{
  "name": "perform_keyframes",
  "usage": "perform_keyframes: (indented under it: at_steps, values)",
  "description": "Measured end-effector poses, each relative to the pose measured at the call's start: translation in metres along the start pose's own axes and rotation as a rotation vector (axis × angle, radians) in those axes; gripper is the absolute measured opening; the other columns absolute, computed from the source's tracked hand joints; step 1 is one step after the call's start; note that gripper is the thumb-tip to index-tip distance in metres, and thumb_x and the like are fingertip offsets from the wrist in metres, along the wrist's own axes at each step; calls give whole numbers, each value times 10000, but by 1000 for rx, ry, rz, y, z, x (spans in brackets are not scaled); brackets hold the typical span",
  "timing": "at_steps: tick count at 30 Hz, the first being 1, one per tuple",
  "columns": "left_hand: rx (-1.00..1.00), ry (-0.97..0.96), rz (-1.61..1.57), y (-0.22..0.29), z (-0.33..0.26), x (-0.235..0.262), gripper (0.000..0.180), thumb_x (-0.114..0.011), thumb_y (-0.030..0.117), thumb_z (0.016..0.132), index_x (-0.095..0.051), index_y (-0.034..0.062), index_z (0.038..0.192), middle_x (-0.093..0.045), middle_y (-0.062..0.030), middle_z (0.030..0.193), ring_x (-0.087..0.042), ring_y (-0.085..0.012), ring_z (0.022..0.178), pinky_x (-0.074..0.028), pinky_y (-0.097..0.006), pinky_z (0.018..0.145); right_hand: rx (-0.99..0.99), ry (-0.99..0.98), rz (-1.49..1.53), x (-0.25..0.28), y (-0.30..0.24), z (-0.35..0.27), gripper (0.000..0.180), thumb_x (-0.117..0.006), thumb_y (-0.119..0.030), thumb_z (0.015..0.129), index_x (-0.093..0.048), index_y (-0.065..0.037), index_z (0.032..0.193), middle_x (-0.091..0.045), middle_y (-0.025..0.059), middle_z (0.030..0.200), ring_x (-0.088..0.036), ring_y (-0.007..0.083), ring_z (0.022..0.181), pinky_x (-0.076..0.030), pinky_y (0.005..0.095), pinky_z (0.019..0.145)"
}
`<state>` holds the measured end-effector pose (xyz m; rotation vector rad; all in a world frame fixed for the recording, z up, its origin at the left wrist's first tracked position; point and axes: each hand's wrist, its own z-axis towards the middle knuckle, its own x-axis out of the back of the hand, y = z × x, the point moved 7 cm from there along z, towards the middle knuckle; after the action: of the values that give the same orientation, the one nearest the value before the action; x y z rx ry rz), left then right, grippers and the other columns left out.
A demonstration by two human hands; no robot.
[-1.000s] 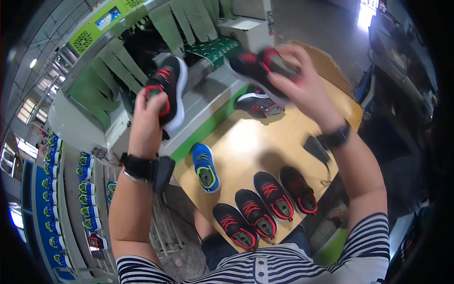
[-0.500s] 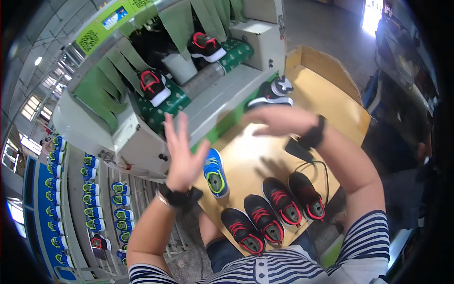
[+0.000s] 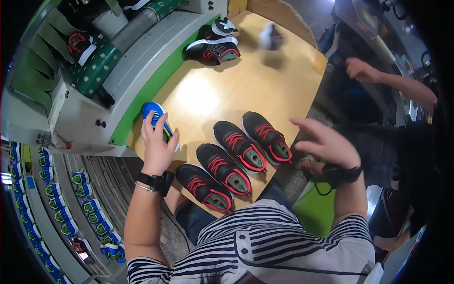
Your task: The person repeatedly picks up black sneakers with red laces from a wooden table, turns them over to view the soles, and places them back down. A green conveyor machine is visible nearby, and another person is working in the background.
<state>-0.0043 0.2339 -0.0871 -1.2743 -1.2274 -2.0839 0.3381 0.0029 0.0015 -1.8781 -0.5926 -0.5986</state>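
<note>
Left hand [image 3: 158, 144], left of centre, has its fingers closing around the blue shoe [image 3: 157, 116] at the left edge of the wooden desk [image 3: 236, 90], beside the green-trimmed machine [image 3: 118, 71]. Centre frame: four black shoes with red laces [image 3: 234, 158] lie in a diagonal row. Right hand [image 3: 326, 142], right of centre, hovers with fingers spread, holding nothing.

Left hand [image 3: 157, 144] hides blue shoe [image 3: 153, 113]; far shoe [image 3: 271, 37] blurred.

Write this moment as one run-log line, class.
left hand: grasping blue shoe | right hand: open, empty, above table edge | four black-red shoes in row
</note>
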Motion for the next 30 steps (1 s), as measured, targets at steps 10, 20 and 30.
perform_keyframes:
  at_steps: [10, 20, 30]
  values:
    - [181, 14, -391, -43, -10, -16, 908, -695, 160, 942, -110, 94, 1634, -187, -225, 1652, -255, -350, 1517, -248, -436, 1232, 273, 320, 303, -97, 20, 61, 671, -680, -217, 981, -345, -47, 1537, -403, 242, 1518, -429, 370, 1411, -343, 407, 1186]
    - [222, -53, -423, -43, -10, -15, 877, -693, 174, 940, -135, 44, 1605, -209, -261, 1622, -230, -403, 1517, -221, -465, 1243, 107, 848, -46, 58, 49, 269, 927, -791, -551, 809, -406, -115, 1531, -264, 346, 1587, -318, 511, 1441, -328, 507, 1183]
    - [220, -80, -429, -39, -10, -13, 885, -693, 179, 935, -125, 50, 1602, -213, -275, 1605, -243, -425, 1501, -232, -482, 1232, 278, 11, -13, 20, 39, 205, 571, -673, -64, 724, -588, -158, 1281, -503, 169, 1332, -525, 341, 1241, -454, 401, 1062]
